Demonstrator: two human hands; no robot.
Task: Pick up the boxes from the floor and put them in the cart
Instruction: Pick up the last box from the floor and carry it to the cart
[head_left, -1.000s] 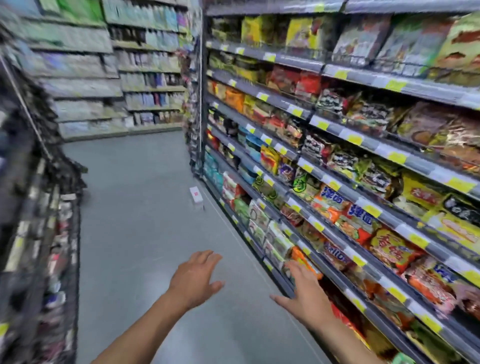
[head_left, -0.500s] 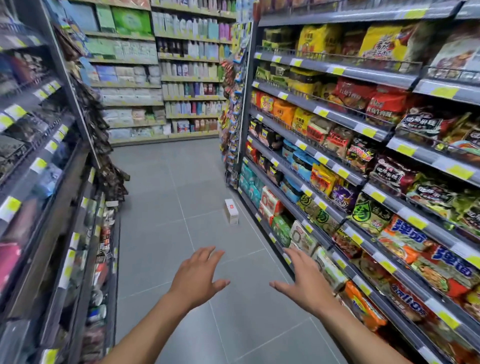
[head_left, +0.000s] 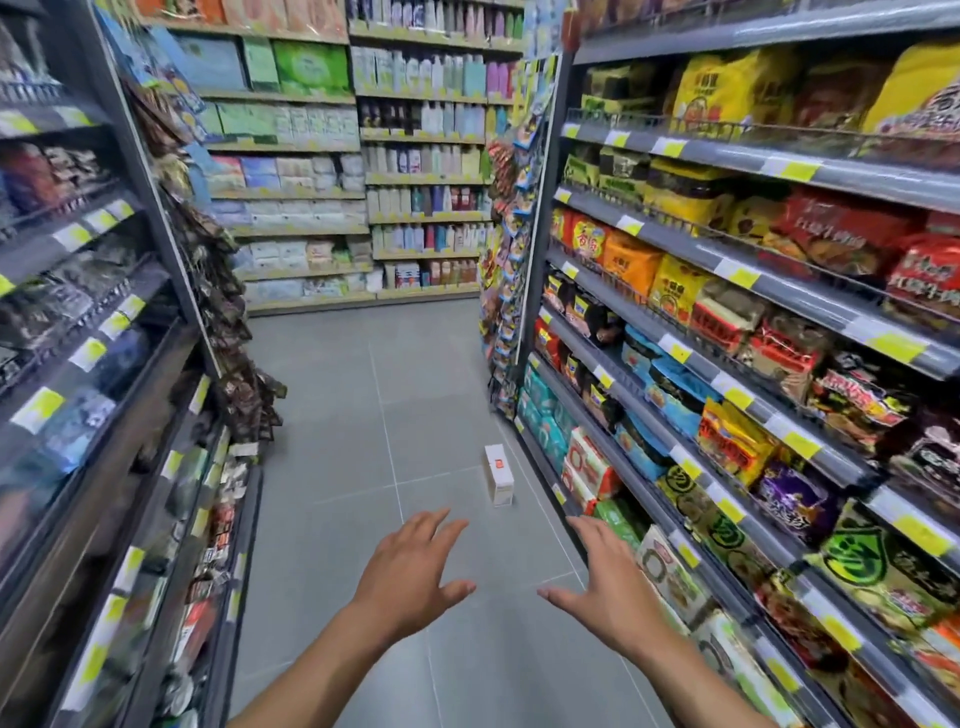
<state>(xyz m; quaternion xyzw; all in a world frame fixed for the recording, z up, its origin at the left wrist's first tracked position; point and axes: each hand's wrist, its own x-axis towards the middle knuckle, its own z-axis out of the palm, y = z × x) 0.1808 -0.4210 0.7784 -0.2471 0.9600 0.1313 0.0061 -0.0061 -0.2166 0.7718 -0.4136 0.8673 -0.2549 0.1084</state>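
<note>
A small white box (head_left: 498, 474) with an orange mark on top lies on the grey tiled floor, close to the foot of the right-hand shelves. My left hand (head_left: 410, 571) and my right hand (head_left: 605, 582) are stretched out in front of me, palms down, fingers spread, both empty. The box lies beyond and between them, well out of reach. No cart is in view.
I stand in a narrow store aisle. Shelves of snack packets (head_left: 727, 364) line the right side, dark shelves with hanging packets (head_left: 104, 364) the left. A wall of bottles and packs (head_left: 363, 182) closes the far end. The grey floor (head_left: 415, 389) runs between them.
The view has swung left and moved forward down the aisle. The white box now appears nearer and more central. Both hands stay spread and empty in front of me.
</note>
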